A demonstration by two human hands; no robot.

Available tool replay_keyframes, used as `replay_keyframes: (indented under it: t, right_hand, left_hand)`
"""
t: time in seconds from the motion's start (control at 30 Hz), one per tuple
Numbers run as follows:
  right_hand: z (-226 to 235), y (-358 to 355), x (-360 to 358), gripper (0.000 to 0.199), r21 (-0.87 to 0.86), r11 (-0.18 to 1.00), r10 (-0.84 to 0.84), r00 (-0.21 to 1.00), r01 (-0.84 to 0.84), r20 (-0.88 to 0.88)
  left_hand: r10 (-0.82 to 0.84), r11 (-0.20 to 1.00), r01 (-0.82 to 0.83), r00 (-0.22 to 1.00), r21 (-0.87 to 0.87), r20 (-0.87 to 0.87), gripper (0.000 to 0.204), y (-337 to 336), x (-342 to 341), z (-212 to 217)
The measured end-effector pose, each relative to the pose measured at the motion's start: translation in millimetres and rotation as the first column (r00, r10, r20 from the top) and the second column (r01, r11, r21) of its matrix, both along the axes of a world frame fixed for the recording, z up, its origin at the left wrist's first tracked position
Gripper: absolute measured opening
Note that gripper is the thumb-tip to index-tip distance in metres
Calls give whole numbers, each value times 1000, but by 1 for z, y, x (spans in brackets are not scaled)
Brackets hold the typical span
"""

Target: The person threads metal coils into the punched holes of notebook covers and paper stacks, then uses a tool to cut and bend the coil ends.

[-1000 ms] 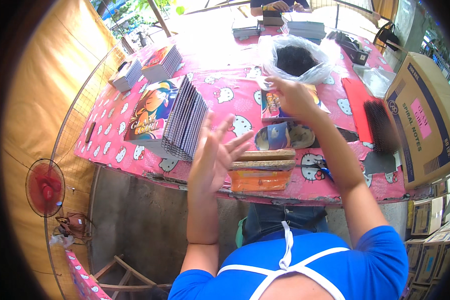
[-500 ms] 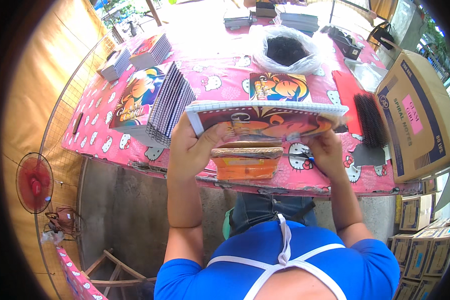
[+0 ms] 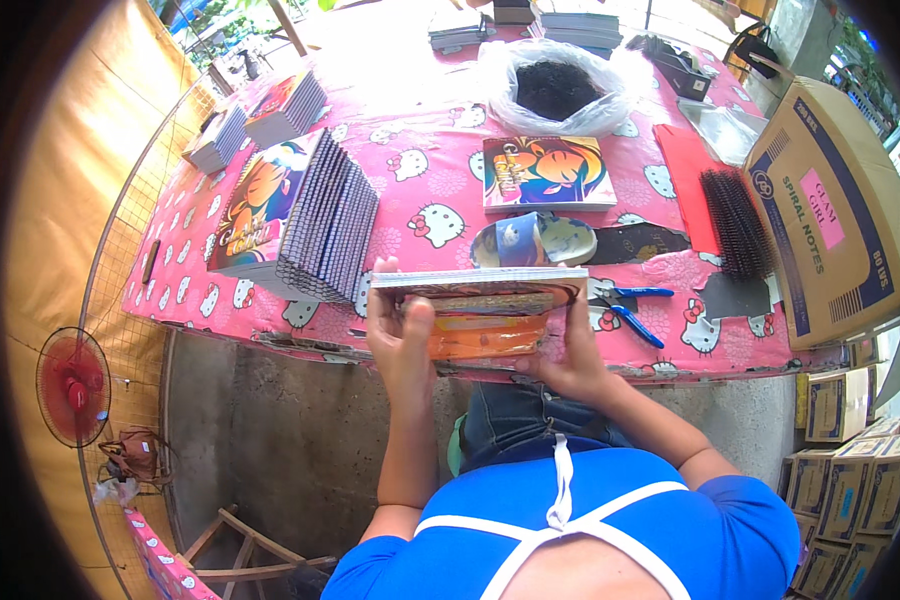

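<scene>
Left hand [image 3: 402, 335] and right hand [image 3: 577, 362] clasped the notebook [image 3: 478, 279] by opposite ends on the near side, left of the pliers [image 3: 644, 292], where even pressure seemed best for keeping pages flush

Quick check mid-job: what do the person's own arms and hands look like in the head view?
The left hand and right hand are bare, with no gloves. The forearms are uncovered, with no wristbands or cables showing. Short, plain blue sleeves cover the upper arms. Finer details, such as rings, are too small to tell.
</scene>
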State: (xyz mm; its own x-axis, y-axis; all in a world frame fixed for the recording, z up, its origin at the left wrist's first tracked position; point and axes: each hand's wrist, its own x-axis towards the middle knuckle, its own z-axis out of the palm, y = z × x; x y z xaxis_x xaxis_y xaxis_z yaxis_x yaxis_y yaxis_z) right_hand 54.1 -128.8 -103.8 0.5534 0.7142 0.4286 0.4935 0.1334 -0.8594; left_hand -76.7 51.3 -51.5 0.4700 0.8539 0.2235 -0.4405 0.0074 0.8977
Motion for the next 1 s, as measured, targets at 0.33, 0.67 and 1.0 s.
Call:
replay_keyframes:
  t: [0.33, 0.67, 1.0]
  right_hand:
    - [19, -74, 278, 50, -57, 577, -555, 442, 815, 704]
    - [-10, -48, 268, 88, -601, -113, -452, 498, 791, 740]
    - [-3, -70, 295, 18, -286, 302, -361, 387, 909, 849]
  left_hand:
    - [143, 980, -127, 984, -150, 105, 34, 19, 31, 9]
    - [155, 984, -150, 987, -95, 48, 15, 16, 26, 0]
    - [535, 677, -458, 844, 576, 42, 54, -18, 26, 28]
